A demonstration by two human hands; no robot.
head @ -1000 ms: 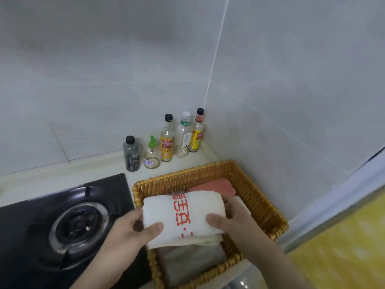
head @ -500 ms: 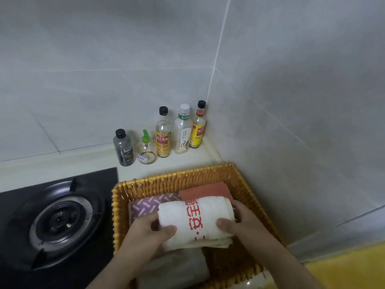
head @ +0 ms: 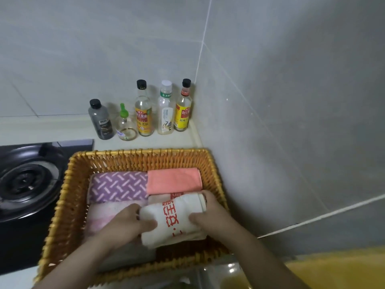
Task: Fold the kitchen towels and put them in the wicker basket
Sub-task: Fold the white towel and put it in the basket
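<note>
Five bottles (head: 143,109) stand behind a gas burner (head: 27,180)

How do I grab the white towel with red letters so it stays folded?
Hold the white towel by its two short ends, coming down from above, as the left hand and right hand do now. Its folded layers lie stacked, so squeezing both ends likely keeps them together.

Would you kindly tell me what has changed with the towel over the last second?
The white towel moved down and right into the wicker basket, just nearer than the orange towel. The left hand and right hand kept their grip on it. The purple towel and bottles stayed put.
</note>
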